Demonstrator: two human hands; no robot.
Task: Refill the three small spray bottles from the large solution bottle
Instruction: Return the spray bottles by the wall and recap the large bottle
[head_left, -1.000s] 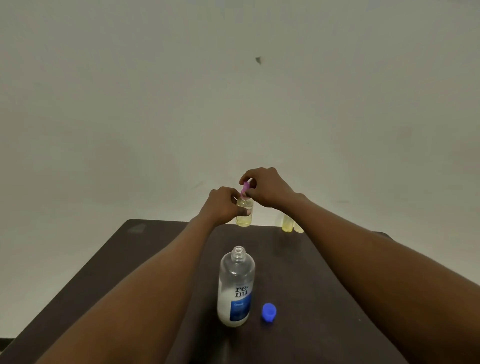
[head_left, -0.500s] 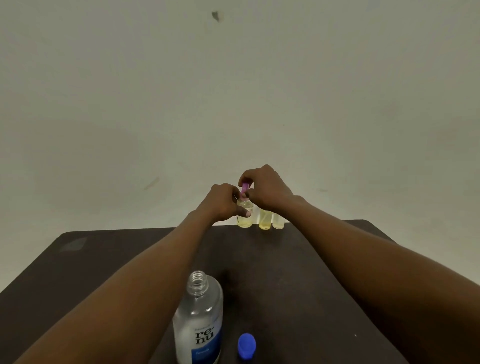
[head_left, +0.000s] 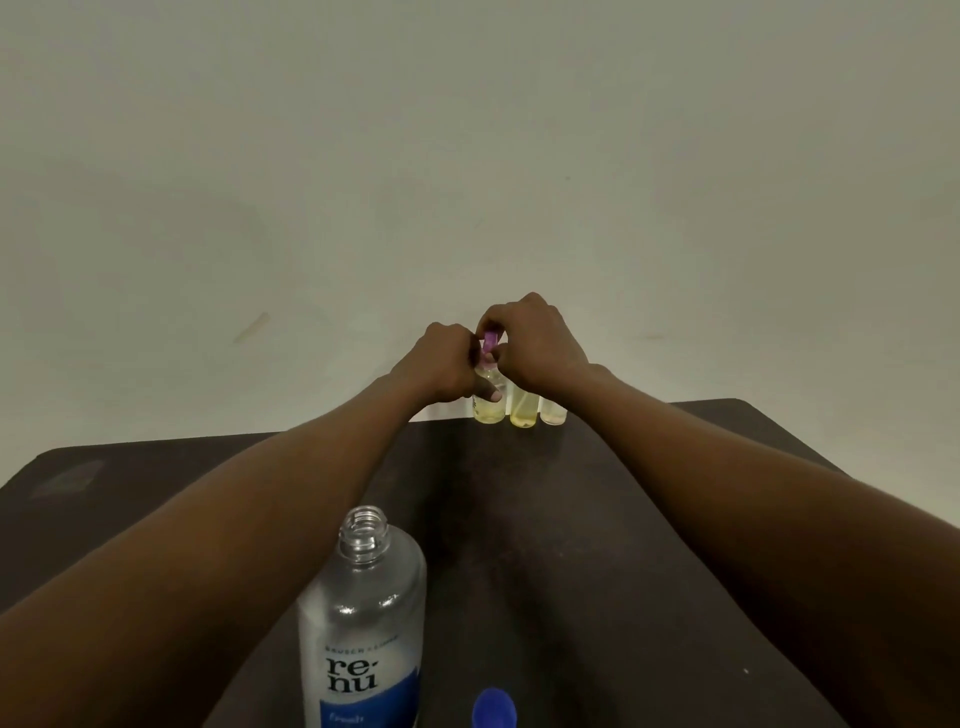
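Note:
Three small clear spray bottles with yellowish liquid stand in a row at the table's far edge. My left hand (head_left: 441, 366) grips the leftmost small bottle (head_left: 490, 408) round its body. My right hand (head_left: 535, 345) pinches its purple spray top (head_left: 490, 344), which sits at the bottle's neck. The middle small bottle (head_left: 523, 413) and the right small bottle (head_left: 552, 414) are partly hidden behind my right hand; their tops do not show. The large clear solution bottle (head_left: 363, 623), blue label, stands open near me. Its blue cap (head_left: 493, 706) lies on the table to its right.
Everything rests on a dark table (head_left: 571, 545) with rounded corners. A plain pale wall (head_left: 467, 156) rises right behind the table's far edge. My forearms stretch over the table on both sides of the large bottle.
The view has swung left and down, so the large bottle and cap sit lower in frame. The held small bottle has come down beside the other two. Both hands keep their hold.

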